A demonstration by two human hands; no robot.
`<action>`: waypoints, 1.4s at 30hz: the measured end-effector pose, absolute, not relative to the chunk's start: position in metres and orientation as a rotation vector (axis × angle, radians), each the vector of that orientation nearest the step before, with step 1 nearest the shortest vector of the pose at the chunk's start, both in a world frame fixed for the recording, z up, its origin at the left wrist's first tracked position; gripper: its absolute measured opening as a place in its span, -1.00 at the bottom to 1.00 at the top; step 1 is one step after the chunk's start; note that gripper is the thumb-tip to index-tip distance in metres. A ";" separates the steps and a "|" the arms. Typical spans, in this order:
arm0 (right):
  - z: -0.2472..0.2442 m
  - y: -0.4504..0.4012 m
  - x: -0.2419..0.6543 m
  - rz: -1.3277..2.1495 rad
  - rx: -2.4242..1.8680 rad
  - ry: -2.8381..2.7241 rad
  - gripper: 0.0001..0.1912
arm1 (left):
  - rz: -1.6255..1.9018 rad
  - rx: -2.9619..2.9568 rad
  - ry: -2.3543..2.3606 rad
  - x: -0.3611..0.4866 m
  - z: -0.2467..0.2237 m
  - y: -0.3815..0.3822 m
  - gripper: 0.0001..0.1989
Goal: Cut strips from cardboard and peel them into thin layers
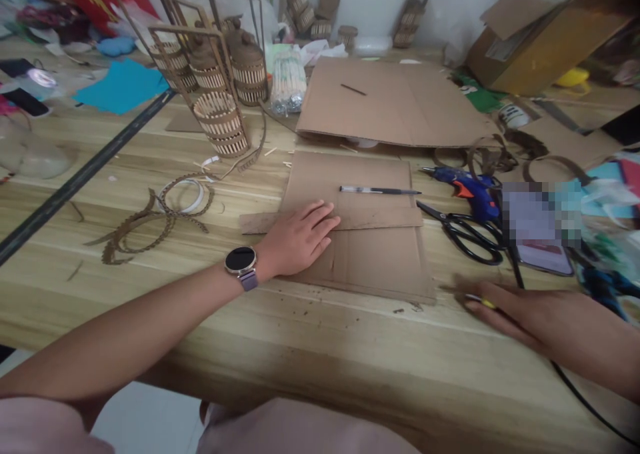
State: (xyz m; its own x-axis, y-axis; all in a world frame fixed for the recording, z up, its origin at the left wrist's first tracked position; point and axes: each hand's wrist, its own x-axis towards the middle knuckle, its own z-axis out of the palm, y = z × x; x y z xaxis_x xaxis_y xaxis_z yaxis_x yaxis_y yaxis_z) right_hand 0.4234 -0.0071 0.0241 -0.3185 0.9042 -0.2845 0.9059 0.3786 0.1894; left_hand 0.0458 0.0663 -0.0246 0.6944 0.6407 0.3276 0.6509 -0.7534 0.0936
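My left hand [303, 239], a round watch on its wrist, lies flat with fingers stretched over a long cardboard strip [375, 220]. Beneath the strip is a squarish cardboard sheet [370, 267]. A black-and-clear pen [380, 190] rests on the sheet just beyond the strip. My right hand [530, 317], blurred by motion, is closed around a slim tool [481, 301] with a yellow part and a metal-looking tip; its exact kind cannot be made out. This hand is right of the sheet, apart from it. Black-handled scissors [470, 235] lie beyond it.
A blue glue gun [470, 186] and a phone [537, 231] lie at the right. Curled corrugated strips [145, 227] are on the left. Behind stand slatted lantern-like models [220, 124], a bundle of sticks [288, 81] and a larger cardboard piece [395, 104]. A cardboard box [545, 41] is back right.
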 end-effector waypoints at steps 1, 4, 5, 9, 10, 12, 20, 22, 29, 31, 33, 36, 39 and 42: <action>0.024 -0.008 0.426 -0.086 1.552 2.289 -0.67 | -0.528 -2.874 -1.080 0.045 -0.024 0.068 -0.60; 0.025 -0.013 0.419 -0.189 1.507 2.306 -0.65 | -0.473 -2.934 -1.003 0.042 -0.022 0.077 -0.60; 0.025 -0.014 0.410 -0.184 1.484 2.353 -0.65 | -0.453 -2.954 -0.976 0.041 -0.022 0.080 -0.60; 0.026 -0.011 0.348 -0.049 1.286 2.627 -0.66 | -0.437 -2.959 -0.958 0.039 -0.020 0.085 -0.61; 0.026 -0.009 0.329 0.018 1.249 2.676 -0.67 | -0.446 -2.948 -0.965 0.039 -0.021 0.085 -0.61; 0.027 -0.002 0.292 0.110 1.205 2.701 -0.72 | -0.461 -2.934 -0.974 0.039 -0.022 0.084 -0.61; 0.019 0.017 0.219 0.032 1.050 2.649 -0.80 | -0.504 -2.951 -0.970 0.041 -0.025 0.085 -0.63; 0.017 0.018 0.215 0.037 1.042 2.639 -0.83 | -0.512 -2.947 -0.979 0.041 -0.026 0.086 -0.63; 0.021 0.019 0.207 0.014 1.029 2.595 -0.84 | -0.535 -2.944 -0.983 0.042 -0.028 0.085 -0.63; 0.022 0.020 0.206 0.005 1.023 2.583 -0.83 | -0.532 -2.941 -0.996 0.043 -0.028 0.085 -0.64; 0.022 0.020 0.205 0.000 1.015 2.568 -0.81 | -0.525 -2.935 -1.013 0.043 -0.027 0.084 -0.65; 0.025 0.019 0.204 -0.002 1.007 2.539 -0.78 | -0.510 -2.938 -1.024 0.044 -0.025 0.084 -0.65; 0.033 0.017 0.199 -0.008 1.000 2.496 -0.73 | -0.496 -2.941 -1.035 0.044 -0.025 0.083 -0.64; 0.044 0.014 0.191 -0.007 1.017 2.443 -0.68 | -0.477 -2.946 -1.049 0.044 -0.026 0.083 -0.63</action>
State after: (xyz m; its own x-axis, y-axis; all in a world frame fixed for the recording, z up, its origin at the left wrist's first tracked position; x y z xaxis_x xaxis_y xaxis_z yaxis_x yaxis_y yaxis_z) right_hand 0.1913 0.0139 0.0437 -0.6021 0.6659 -0.4405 0.6683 0.7222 0.1782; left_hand 0.0440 0.0831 -0.0255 0.7345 0.6211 0.2734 0.6146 -0.7797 0.1203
